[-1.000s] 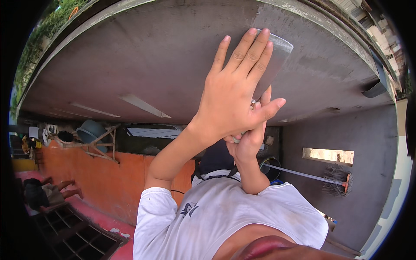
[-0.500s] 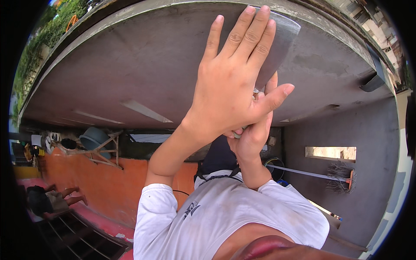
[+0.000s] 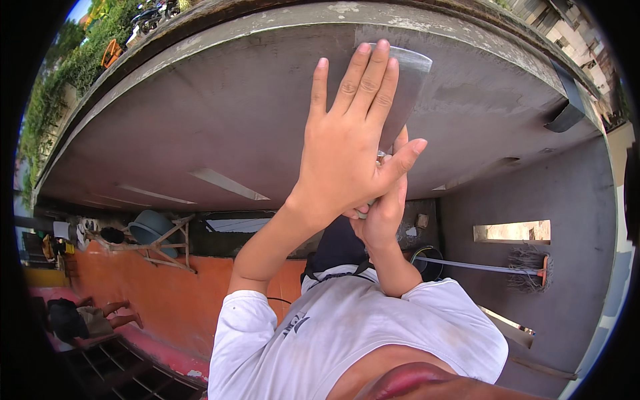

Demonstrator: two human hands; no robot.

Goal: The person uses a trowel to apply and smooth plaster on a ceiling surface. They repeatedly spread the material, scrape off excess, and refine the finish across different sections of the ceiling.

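Note:
A wide metal-bladed trowel (image 3: 408, 90) lies against the grey plastered wall (image 3: 233, 100). My left hand (image 3: 343, 150) is spread flat over the blade, fingers stretched toward the wall's top edge, covering much of it. Below and partly behind it, my right hand (image 3: 383, 223) is closed round the trowel's handle. Only a bit of shiny metal at the blade's base and a pale greenish part show between the hands. A darker smeared patch of plaster (image 3: 377, 35) shows just beyond the fingertips.
A side wall (image 3: 453, 193) with slots stands at right, near a mop (image 3: 530, 270) and a black bucket (image 3: 427, 263). At left, a blue-grey basin (image 3: 152, 230) rests by a wooden frame (image 3: 177, 247). Another person (image 3: 80, 320) is at lower left, beside a dark metal grille (image 3: 113, 367).
Both hands and the trowel have slid down from the wall's top edge and slightly left. The hold on the trowel looks the same.

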